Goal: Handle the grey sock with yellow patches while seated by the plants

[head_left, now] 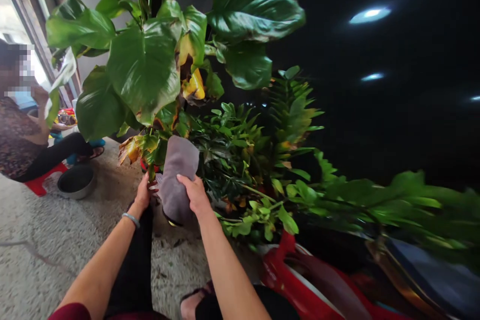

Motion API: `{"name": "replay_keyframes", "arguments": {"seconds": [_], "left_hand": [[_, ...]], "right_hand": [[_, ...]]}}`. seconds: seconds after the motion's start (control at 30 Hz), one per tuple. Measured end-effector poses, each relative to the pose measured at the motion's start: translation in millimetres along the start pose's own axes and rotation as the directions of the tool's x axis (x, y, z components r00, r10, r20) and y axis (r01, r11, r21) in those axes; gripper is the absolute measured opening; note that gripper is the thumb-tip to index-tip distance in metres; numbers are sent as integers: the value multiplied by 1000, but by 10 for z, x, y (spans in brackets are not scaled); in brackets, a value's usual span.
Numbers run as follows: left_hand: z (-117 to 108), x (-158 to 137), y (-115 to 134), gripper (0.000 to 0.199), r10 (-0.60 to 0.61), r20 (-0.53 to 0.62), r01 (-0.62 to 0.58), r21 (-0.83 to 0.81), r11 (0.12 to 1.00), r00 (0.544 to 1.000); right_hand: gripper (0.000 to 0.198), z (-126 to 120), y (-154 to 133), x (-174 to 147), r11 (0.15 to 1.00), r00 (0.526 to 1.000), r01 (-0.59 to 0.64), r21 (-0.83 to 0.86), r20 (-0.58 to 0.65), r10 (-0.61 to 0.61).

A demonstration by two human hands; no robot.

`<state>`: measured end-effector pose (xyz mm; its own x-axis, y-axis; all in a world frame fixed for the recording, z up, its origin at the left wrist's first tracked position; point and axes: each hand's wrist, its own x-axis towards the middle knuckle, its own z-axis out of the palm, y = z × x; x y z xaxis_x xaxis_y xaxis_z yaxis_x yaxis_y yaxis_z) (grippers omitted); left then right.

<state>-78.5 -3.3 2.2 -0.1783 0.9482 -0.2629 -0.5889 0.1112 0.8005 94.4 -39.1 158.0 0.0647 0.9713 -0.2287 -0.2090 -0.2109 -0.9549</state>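
Observation:
My right hand (194, 194) grips a folded grey cloth (180, 162), with the thumb lying across its front. The cloth stands upright in front of the low plants. Just left of it, my left hand (143, 193) is closed at the lower tip of a green and yellowing leaf (151, 149); the fingertips are partly hidden. Above both hands spreads a tall potted plant with large green leaves (144, 67). Some of its leaves are yellow and brown, such as a withered leaf (194, 85) near the middle.
Bushy smaller plants (240, 145) grow along a dark glossy wall (393, 110). Red bags (288, 270) lie at lower right. At left a person (22, 130) sits on a red stool (39, 185) beside a dark basin (76, 181) on the concrete floor (56, 240).

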Motion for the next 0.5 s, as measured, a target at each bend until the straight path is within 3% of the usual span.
{"name": "replay_keyframes", "arguments": {"seconds": [0.1,0.23,0.33,0.5], "left_hand": [[71,22,-26,63,18,-21,-17,16,1000,1000],[118,-11,-24,57,12,11,-12,26,1000,1000],[146,-57,-13,53,13,30,-14,44,999,999],[245,-138,-22,36,-32,119,17,123,992,992]], "right_hand": [[29,-153,239,-180,995,995,-94,-29,27,95],[29,-478,465,-777,982,976,-183,-46,107,187],[37,-727,216,-930,989,990,-137,57,37,136],[40,-807,-332,-441,970,985,85,227,-163,-48]]}}
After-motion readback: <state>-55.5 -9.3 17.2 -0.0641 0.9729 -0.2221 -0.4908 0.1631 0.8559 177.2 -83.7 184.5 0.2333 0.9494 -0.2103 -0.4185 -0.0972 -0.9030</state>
